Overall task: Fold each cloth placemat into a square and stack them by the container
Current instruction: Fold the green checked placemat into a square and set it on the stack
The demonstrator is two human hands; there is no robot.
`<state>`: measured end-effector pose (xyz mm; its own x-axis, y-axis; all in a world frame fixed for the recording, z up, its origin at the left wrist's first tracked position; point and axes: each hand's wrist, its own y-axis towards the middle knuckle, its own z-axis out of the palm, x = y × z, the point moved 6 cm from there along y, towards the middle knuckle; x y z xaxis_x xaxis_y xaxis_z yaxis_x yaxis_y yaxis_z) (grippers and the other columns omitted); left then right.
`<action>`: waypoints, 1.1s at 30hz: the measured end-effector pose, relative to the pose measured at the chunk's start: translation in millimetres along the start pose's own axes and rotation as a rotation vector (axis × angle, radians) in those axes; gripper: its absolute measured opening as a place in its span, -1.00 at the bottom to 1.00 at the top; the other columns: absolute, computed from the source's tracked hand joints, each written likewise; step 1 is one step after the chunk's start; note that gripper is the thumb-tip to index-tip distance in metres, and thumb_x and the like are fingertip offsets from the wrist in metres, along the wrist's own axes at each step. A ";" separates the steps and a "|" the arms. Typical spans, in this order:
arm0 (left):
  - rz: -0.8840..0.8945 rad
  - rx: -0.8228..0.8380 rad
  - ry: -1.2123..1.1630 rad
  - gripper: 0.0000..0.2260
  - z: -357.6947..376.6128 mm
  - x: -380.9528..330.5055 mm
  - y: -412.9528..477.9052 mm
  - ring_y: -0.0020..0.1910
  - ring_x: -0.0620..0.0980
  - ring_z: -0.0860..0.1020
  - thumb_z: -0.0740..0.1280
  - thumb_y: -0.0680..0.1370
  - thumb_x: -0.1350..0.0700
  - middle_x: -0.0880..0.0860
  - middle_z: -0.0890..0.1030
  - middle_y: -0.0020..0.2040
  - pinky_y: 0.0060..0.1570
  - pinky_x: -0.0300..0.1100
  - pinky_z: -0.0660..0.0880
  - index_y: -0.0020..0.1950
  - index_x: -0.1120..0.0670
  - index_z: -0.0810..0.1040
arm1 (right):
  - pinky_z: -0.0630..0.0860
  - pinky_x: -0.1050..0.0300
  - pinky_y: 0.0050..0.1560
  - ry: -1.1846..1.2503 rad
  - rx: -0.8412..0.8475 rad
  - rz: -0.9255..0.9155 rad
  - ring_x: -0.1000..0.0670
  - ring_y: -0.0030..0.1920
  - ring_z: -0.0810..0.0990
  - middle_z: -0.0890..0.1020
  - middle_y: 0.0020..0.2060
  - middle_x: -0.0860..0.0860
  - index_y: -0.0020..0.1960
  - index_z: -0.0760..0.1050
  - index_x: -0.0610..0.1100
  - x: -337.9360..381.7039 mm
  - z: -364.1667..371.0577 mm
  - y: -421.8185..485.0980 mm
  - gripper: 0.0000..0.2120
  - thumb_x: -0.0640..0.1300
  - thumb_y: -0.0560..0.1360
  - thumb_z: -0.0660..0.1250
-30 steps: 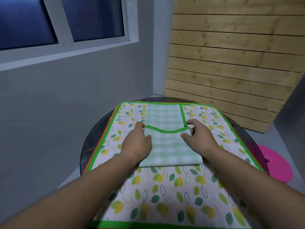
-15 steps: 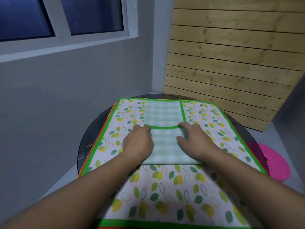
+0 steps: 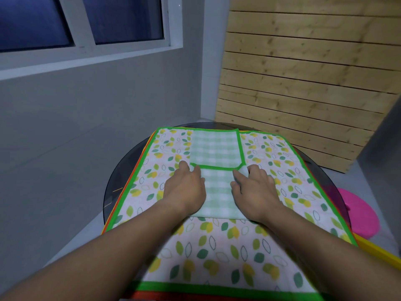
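A green gingham placemat (image 3: 214,146) with a bright green border lies part-folded on top of a spread leaf-print placemat (image 3: 219,246). Its near half (image 3: 217,192) is doubled over towards me. My left hand (image 3: 184,187) rests on the fold's left side, with its fingertips curled at the far left corner. On the right side sits my right hand (image 3: 253,187), which pinches a bit of pale cloth at the far right corner. My forearms cover both side edges of the fold.
Orange and red mat edges (image 3: 138,168) show under the leaf-print one. All lie on a round dark glass table (image 3: 118,177). A pink round object (image 3: 360,216) and a yellow bar (image 3: 382,254) are low on the right. A grey wall and wooden slats stand behind.
Both hands have edged inward along the fold's far edge. My right fingers, spread before, now curl on the corner. The green-bordered edge lies flatter.
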<state>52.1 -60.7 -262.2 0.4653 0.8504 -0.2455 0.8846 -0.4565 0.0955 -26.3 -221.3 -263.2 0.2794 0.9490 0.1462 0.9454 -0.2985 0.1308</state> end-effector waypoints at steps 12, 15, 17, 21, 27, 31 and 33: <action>0.257 0.222 0.123 -0.43 11.1 -12.5 -19.9 0.62 0.04 -0.13 -0.09 0.69 -0.15 0.11 -0.06 0.65 0.58 0.01 -0.17 0.63 0.11 0.01 | 0.12 -0.06 0.36 -0.071 0.017 0.035 -0.13 0.40 0.18 0.21 0.48 -0.08 0.51 0.25 0.16 -1.3 -0.6 -3.7 -0.52 0.15 0.62 -0.07; 0.240 0.274 0.130 -0.41 18.4 -7.5 -24.6 0.60 0.00 -0.27 -0.16 0.68 -0.17 0.07 -0.20 0.64 0.57 0.02 -0.25 0.64 0.08 -0.17 | 0.09 -0.07 0.39 -0.050 0.057 0.051 -0.13 0.45 0.12 0.15 0.52 -0.09 0.53 0.21 0.16 -2.0 -1.6 -3.6 -0.51 0.16 0.62 -0.08; 0.234 0.276 0.142 -0.42 19.6 -8.2 -25.8 0.60 0.01 -0.28 -0.17 0.68 -0.16 0.08 -0.22 0.64 0.56 0.02 -0.26 0.63 0.08 -0.19 | 0.00 -0.12 0.47 -0.037 0.093 0.037 -0.14 0.53 -0.04 -0.04 0.58 -0.09 0.56 0.12 0.12 2.9 -2.4 -7.4 -0.48 0.17 0.62 -0.10; 0.236 0.288 0.154 -0.42 20.3 -8.6 -24.7 0.59 0.02 -0.29 -0.18 0.68 -0.15 0.08 -0.22 0.63 0.56 0.04 -0.26 0.63 0.09 -0.21 | -0.25 -0.05 0.55 -0.007 0.178 -0.184 -0.06 0.57 -0.30 -0.21 0.60 -0.03 0.61 -0.11 -0.01 31.6 6.1 -27.2 -0.42 0.15 0.65 -0.17; 0.238 0.290 0.144 -0.41 21.8 -6.8 -23.4 0.59 -0.01 -0.31 -0.18 0.67 -0.18 0.05 -0.25 0.63 0.56 0.04 -0.28 0.63 0.07 -0.23 | -0.34 -0.03 0.54 -0.057 0.346 -0.208 0.06 0.53 -0.39 -0.31 0.57 0.04 0.59 -0.30 -0.07 -9.1 10.6 -33.6 -0.36 0.21 0.63 -0.23; 0.232 0.308 0.099 -0.38 20.6 -7.1 -23.4 0.58 0.00 -0.33 -0.16 0.66 -0.22 0.05 -0.26 0.62 0.54 0.08 -0.31 0.63 0.04 -0.21 | -0.36 -0.05 0.53 -0.037 0.389 -0.204 0.08 0.52 -0.43 -0.31 0.57 0.07 0.59 -0.30 -0.04 -18.4 8.5 -33.6 -0.36 0.22 0.63 -0.22; 0.273 0.243 0.013 -0.40 14.6 -6.8 -24.8 0.61 0.05 -0.23 -0.08 0.65 -0.25 0.09 -0.13 0.64 0.55 0.08 -0.28 0.63 0.01 0.00 | -0.33 -0.03 0.54 0.013 0.359 -0.207 0.08 0.53 -0.41 -0.25 0.58 0.08 0.61 -0.21 -0.03 -17.4 2.3 -33.0 -0.35 0.25 0.63 -0.16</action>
<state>26.5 -59.0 -277.0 0.6849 0.6913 -0.2304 0.6953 -0.7146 -0.0769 -62.0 -227.7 -272.3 0.0768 0.9832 0.1658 0.9805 -0.0443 -0.1915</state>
